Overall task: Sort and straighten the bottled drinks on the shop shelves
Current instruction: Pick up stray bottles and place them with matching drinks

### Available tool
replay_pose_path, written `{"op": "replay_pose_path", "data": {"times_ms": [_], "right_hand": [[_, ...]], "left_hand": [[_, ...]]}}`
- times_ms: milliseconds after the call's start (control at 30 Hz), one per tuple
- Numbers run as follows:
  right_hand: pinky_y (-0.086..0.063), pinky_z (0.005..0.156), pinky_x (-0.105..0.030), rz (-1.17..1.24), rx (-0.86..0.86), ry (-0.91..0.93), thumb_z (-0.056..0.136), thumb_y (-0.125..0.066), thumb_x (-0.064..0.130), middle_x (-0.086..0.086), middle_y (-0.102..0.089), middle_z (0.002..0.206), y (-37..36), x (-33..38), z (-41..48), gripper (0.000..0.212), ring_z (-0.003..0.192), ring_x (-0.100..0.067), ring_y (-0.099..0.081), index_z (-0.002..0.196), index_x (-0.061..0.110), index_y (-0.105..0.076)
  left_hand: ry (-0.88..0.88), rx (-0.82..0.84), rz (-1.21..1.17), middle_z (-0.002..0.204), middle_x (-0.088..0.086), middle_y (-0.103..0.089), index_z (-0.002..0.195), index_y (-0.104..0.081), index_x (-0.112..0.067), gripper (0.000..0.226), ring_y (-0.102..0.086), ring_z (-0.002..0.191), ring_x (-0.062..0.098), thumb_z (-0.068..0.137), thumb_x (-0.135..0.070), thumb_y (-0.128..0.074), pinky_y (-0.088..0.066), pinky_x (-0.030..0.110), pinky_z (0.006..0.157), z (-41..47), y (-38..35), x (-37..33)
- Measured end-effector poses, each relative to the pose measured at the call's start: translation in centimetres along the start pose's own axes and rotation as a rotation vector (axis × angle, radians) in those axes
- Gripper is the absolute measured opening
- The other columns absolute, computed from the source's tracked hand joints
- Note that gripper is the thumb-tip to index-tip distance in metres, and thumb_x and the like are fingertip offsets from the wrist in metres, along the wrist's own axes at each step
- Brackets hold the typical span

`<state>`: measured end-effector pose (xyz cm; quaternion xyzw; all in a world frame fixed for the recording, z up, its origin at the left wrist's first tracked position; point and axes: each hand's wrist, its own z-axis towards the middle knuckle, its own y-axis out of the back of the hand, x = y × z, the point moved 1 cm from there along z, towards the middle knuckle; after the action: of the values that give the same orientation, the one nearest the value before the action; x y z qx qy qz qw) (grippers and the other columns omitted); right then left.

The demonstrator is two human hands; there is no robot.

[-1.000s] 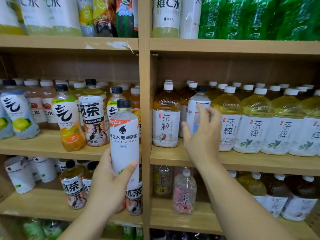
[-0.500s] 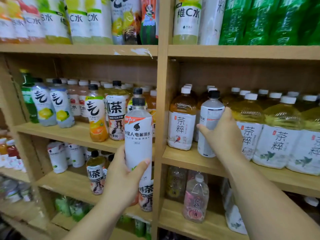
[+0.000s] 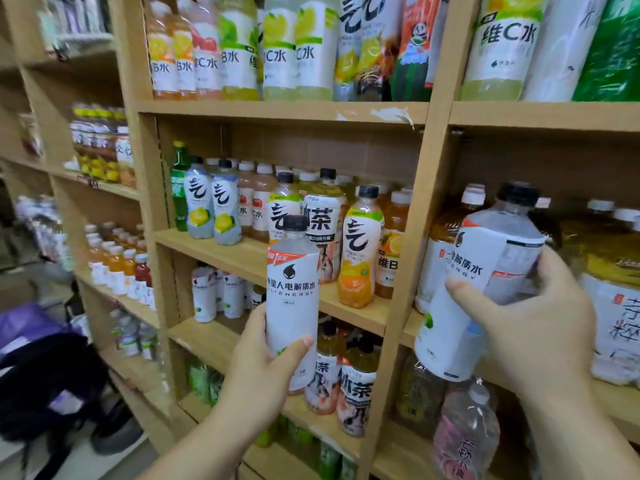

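Note:
My left hand (image 3: 258, 362) holds a slim white-labelled bottle with a black cap (image 3: 292, 285) upright in front of the left bay's middle shelf (image 3: 221, 249). A larger white-labelled bottle with a black cap (image 3: 485, 271) is gripped in my right hand (image 3: 530, 327), tilted and lifted off the right bay's shelf (image 3: 620, 403), in front of the tea bottles (image 3: 609, 271). Matching white-labelled bottles (image 3: 214, 296) stand one shelf lower in the left bay.
A wooden upright (image 3: 412, 265) divides the two bays. Mixed juice and tea bottles (image 3: 358, 247) fill the middle left shelf. Further shelves of drinks (image 3: 114, 268) run off to the left. A dark bag (image 3: 52, 382) lies on the floor at lower left.
My right hand closed on the large white bottle among the tea bottles and pulled it out off the shelf, tilting it. The view swung left. My left hand kept its bottle.

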<state>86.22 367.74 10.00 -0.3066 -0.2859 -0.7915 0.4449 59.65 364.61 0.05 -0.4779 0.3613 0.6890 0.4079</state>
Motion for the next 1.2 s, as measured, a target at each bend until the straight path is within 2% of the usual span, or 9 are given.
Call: {"op": "replay_pose_path", "data": {"times_ms": [100, 267, 367, 633, 767, 867, 967, 1067, 1200], "right_hand": [[-0.048, 0.066, -0.024, 0.096, 0.085, -0.042, 0.065, -0.089, 0.025, 0.026, -0.071, 0.088, -3.1, 1.1, -1.1, 0.047, 0.082, 0.018, -0.063, 0.103, 0.032, -0.063], [-0.06, 0.074, -0.037, 0.185, 0.248, -0.161, 0.068, -0.09, 0.016, 0.018, -0.077, 0.102, -11.3, 1.1, -4.2, 0.045, 0.091, -0.006, -0.074, 0.105, 0.032, -0.07], [-0.06, 0.073, -0.036, 0.16, 0.299, -0.179, 0.071, -0.09, 0.013, 0.022, -0.076, 0.102, -17.2, 1.5, -6.3, 0.047, 0.09, -0.003, -0.073, 0.105, 0.036, -0.068], [-0.062, 0.076, -0.036, 0.199, 0.405, -0.324, 0.071, -0.09, 0.005, 0.015, -0.077, 0.108, -33.2, 2.3, -11.3, 0.059, 0.097, -0.01, -0.074, 0.116, 0.035, -0.065], [-0.058, 0.087, -0.035, 0.19, 0.542, -0.38, 0.07, -0.094, 0.014, 0.021, -0.071, 0.119, -40.3, 1.3, -13.3, 0.068, 0.108, -0.003, -0.069, 0.124, 0.039, -0.06], [-0.057, 0.095, -0.041, 0.184, 0.622, -0.455, 0.067, -0.094, 0.032, 0.019, -0.068, 0.128, -44.9, -0.7, -14.1, 0.074, 0.117, -0.006, -0.066, 0.13, 0.042, -0.057], [-0.057, 0.097, -0.047, 0.204, 0.626, -0.538, 0.067, -0.094, 0.031, 0.016, -0.068, 0.129, -48.8, -3.9, -14.7, 0.074, 0.117, -0.011, -0.067, 0.129, 0.044, -0.056], [-0.059, 0.095, -0.044, 0.209, 0.597, -0.596, 0.069, -0.094, 0.015, 0.022, -0.07, 0.121, -52.0, -7.1, -14.7, 0.072, 0.114, -0.01, -0.068, 0.121, 0.05, -0.058], [-0.057, 0.096, -0.046, 0.19, 0.592, -0.606, 0.069, -0.093, 0.012, 0.021, -0.069, 0.122, -55.7, -10.3, -13.2, 0.074, 0.113, -0.009, -0.068, 0.119, 0.052, -0.058]], "left_hand": [[0.02, 0.01, -0.028, 0.121, -0.019, -0.067, 0.126, -0.053, -0.046, 0.044, -0.067, 0.103, -0.002, 0.091, -0.028, -0.074, -0.058, 0.034, 0.087, 1.2, 2.1, 1.4], [0.092, 0.04, -0.073, 0.12, -0.021, -0.067, 0.125, -0.052, -0.048, 0.044, -0.068, 0.099, -0.004, 0.092, -0.028, -0.073, -0.058, 0.033, 0.086, 4.5, 7.8, 5.5], [0.128, 0.08, -0.081, 0.113, -0.028, -0.068, 0.118, -0.053, -0.052, 0.042, -0.069, 0.097, -0.003, 0.092, -0.025, -0.073, -0.056, 0.031, 0.084, 7.2, 12.4, 8.1], [0.26, 0.158, -0.075, 0.118, -0.018, -0.071, 0.131, -0.055, -0.039, 0.048, -0.07, 0.105, 0.006, 0.09, -0.026, -0.076, -0.057, 0.041, 0.091, 13.8, 25.3, 15.0], [0.357, 0.143, -0.061, 0.118, -0.01, -0.072, 0.127, -0.057, -0.038, 0.049, -0.072, 0.104, 0.014, 0.086, -0.027, -0.082, -0.059, 0.047, 0.091, 16.1, 29.9, 18.0], [0.396, 0.122, -0.005, 0.113, -0.007, -0.075, 0.125, -0.06, -0.034, 0.043, -0.074, 0.1, 0.018, 0.087, -0.028, -0.081, -0.06, 0.052, 0.088, 17.1, 32.1, 20.1], [0.419, 0.098, 0.042, 0.107, -0.005, -0.076, 0.12, -0.063, -0.03, 0.033, -0.074, 0.095, 0.02, 0.091, -0.017, -0.074, -0.061, 0.048, 0.081, 18.1, 33.7, 22.1], [0.44, 0.125, 0.067, 0.103, -0.008, -0.077, 0.117, -0.063, -0.033, 0.033, -0.075, 0.089, 0.011, 0.092, -0.015, -0.074, -0.058, 0.031, 0.071, 19.3, 34.7, 23.3], [0.449, 0.15, 0.084, 0.104, -0.009, -0.077, 0.117, -0.065, -0.032, 0.029, -0.075, 0.092, 0.014, 0.092, -0.018, -0.073, -0.06, 0.038, 0.077, 21.5, 35.3, 25.1]]}}
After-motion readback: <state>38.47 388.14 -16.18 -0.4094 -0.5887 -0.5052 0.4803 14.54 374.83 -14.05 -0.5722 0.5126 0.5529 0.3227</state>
